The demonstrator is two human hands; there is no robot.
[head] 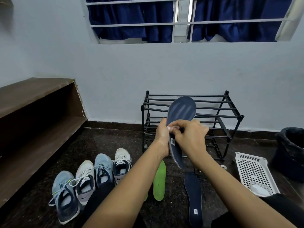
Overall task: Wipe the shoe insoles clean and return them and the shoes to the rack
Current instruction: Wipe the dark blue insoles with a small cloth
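White tags are the only labels on the insoles: a small square label [172, 140] sits low on the navy-blue foam insole [181, 111] held upright, and a second small label [195, 211] sits at the near end of the other navy-blue insole [193, 191], which lies flat on the dark speckled floor [115, 140]. The print on both is too small to read. A dark swoosh-shaped mark shows on the toe of the nearer white laced trainer [85, 181] and on the farther white laced trainer [122, 162]; each stands beside a light-blue laced trainer [65, 195] [103, 170], the four in one row on the floor at the left. The left hand [162, 137] grips the held insole at mid-length, fingers curled round its left edge. The right hand [190, 137] pinches a small whitish wipe [172, 127] between thumb and fingers and holds it against the insole's face. That insole is in the air, toe end up, in front of the black metal two-tier shoe rack [213, 109] by the pale wall. A bright green insole [159, 181] lies on the floor just beside the left forearm. At the right a white perforated plastic basket [253, 168] holds a white object I cannot identify, with a black-lined bin [291, 150] beyond it.
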